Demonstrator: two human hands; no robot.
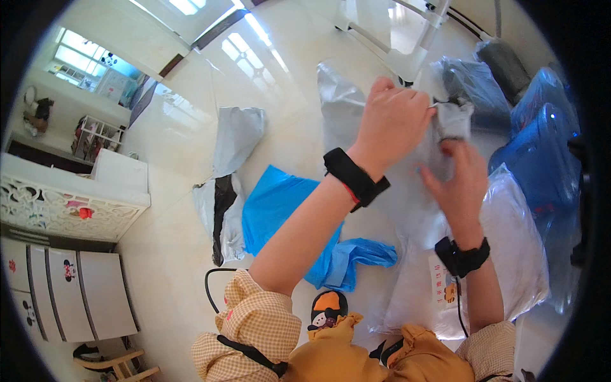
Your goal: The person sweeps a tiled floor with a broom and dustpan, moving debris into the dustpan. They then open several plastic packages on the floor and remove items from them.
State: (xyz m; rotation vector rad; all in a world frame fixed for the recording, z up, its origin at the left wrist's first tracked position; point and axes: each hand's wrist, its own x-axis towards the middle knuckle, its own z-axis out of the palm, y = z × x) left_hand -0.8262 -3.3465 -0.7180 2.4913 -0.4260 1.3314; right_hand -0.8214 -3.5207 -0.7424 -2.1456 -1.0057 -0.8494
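A grey plastic mailing bag [341,102] is raised in front of me, its torn, crumpled end up by my hands. My left hand [394,126] is closed in a fist on this bag. Just below and to the right, my right hand [460,186] is blurred, with thumb spread and fingertips at the crumpled end; whether it grips there is unclear. Under my right forearm lies a clear plastic package [510,243] of something white and soft, with a card [443,281] bearing writing. A blue plastic bag [281,205] is spread flat on the floor, left of my hands.
A grey-and-black opened plastic bag [224,224] and another grey piece [238,138] lie on the tiled floor [167,258]. Blue water jugs [539,157] and a wrapped dark bundle [472,86] stand right. Behind is a white stand's leg [410,62]; white drawers [105,291] are left.
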